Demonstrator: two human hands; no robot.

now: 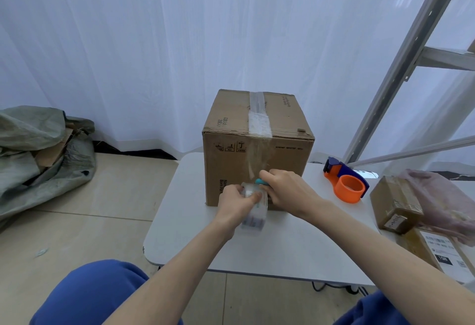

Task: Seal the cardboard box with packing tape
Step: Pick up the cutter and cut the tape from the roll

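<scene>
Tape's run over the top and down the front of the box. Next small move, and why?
Probably cut the strip just above the roll. The tape already covers the top seam of the box and hangs down its front face; the left hand holds the tape roll, and the right hand holds a small teal tool, likely a cutter, at the strip.

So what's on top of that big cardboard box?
A strip of clear packing tape runs along the middle of the cardboard box top and continues down its front face. Nothing else sits on top. The contents are hidden, since the flaps are closed.
</scene>
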